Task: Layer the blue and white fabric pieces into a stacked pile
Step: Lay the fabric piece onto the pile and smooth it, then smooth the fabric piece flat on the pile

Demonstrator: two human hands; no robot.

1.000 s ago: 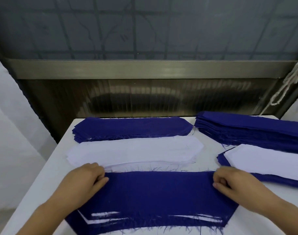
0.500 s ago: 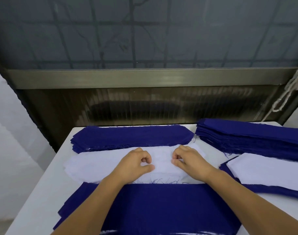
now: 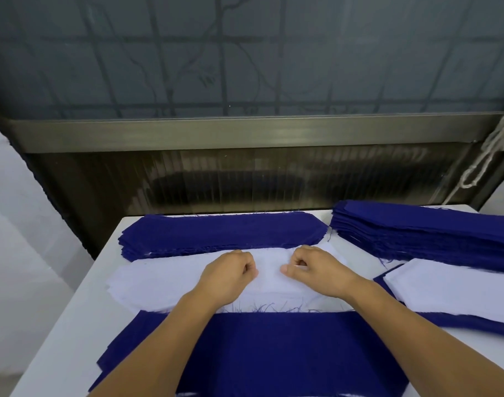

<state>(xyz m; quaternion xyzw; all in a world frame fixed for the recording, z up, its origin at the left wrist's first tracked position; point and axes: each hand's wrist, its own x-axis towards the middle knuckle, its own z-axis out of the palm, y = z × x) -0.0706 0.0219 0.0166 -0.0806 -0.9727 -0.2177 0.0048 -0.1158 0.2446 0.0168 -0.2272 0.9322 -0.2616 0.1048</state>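
No brand, label or legible writing shows on any of the cloth or on the surroundings.

A white tabletop [image 3: 73, 325] fills the lower half of the frame. Along its far edge, centre frame, lies a low stack of blue pieces [image 3: 222, 233]; at the right a much taller blue stack [image 3: 422, 233] runs off the right edge. Below that, at the right edge, a white piece [image 3: 451, 290] rests on a blue one whose margin shows beneath it. Behind the tabletop stand a dark ribbed panel [image 3: 245, 181] and a metal rail [image 3: 245, 130], with a pale cord [image 3: 485, 156] hanging at the upper right (its top end is out of frame).

At the bottom centre lies the blue pile [image 3: 273, 353], frayed threads along its far edge; both forearms cross above it and cover parts of it. Just beyond it, touching the low blue stack, is the white stack [image 3: 159, 282].

The left hand [image 3: 230, 273] and right hand [image 3: 313, 267] sit close together on the middle of the white stack, fingers curled and thumbs against forefingers, each pinching the top white layer; how many layers are caught cannot be told.
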